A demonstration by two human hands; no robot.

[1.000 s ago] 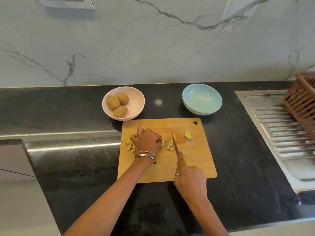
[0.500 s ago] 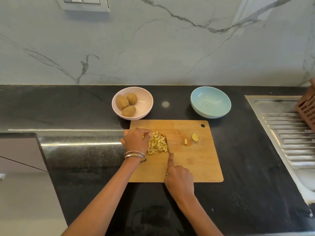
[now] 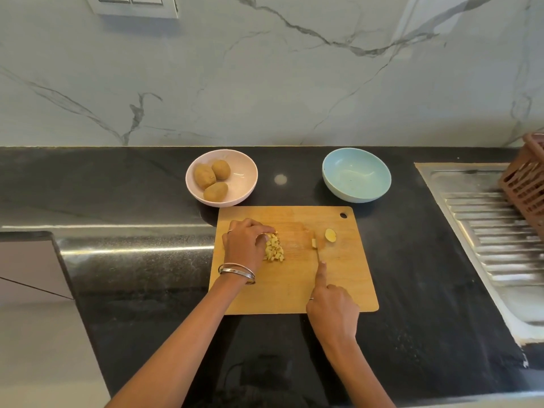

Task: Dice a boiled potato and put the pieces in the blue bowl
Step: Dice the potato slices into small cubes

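Note:
A pile of diced potato [image 3: 274, 249] lies on the wooden cutting board [image 3: 347, 278]. My left hand [image 3: 245, 244] cups the pile's left side, fingers curled against the cubes. My right hand [image 3: 332, 307] grips a knife [image 3: 318, 251], forefinger along its spine, blade edge-on and thin, standing to the right of the pile. A loose potato cube [image 3: 314, 243] sits by the blade tip and a potato end piece [image 3: 330, 235] lies just beyond. The blue bowl [image 3: 356, 174] stands empty behind the board's right corner.
A pink bowl [image 3: 244, 178] with three whole potatoes [image 3: 212, 179] stands behind the board's left corner. A steel sink drainboard [image 3: 482, 219] runs along the right, with a brown plastic basket [image 3: 525, 179] on it. The black counter's front edge is close below my arms.
My left hand has gathered the scattered cubes into one pile. The knife pushed the cubes left, then moved right, away from the pile, toward the loose cube.

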